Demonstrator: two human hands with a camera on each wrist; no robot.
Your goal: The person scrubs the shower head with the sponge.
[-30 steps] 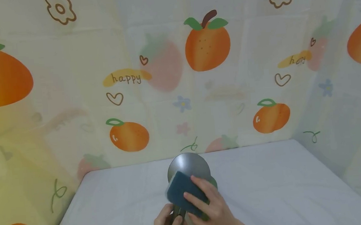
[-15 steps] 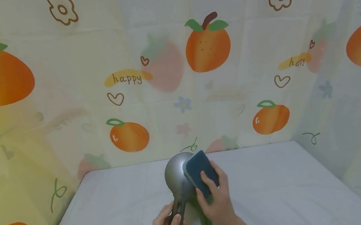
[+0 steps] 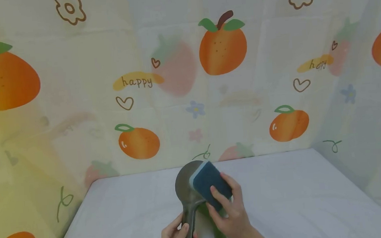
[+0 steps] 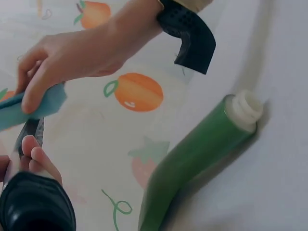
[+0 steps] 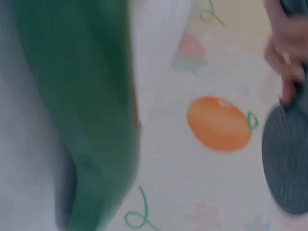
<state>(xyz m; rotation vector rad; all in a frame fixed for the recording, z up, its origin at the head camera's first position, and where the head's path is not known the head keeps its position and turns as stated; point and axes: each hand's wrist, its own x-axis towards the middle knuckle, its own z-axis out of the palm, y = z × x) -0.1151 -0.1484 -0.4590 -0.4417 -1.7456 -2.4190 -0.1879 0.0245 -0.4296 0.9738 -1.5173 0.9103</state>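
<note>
right hand point(image 3: 230, 212) with sponge point(image 3: 209, 180), "happy" backdrop point(image 3: 137, 82)

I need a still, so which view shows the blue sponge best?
Head view: the sponge shows its broad dark face, partly behind the right hand. Left wrist view crops it at the left edge; right wrist view doesn't show it.

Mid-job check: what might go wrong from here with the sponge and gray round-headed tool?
The left hand grips the gray round-headed tool by its handle, so pressure from the sponge might twist it.
The green piece lies nearby on the white surface; the right hand might knock it on a low stroke.
The sponge hides part of the round end from the head camera, so a missed spot may go unnoticed.
</note>
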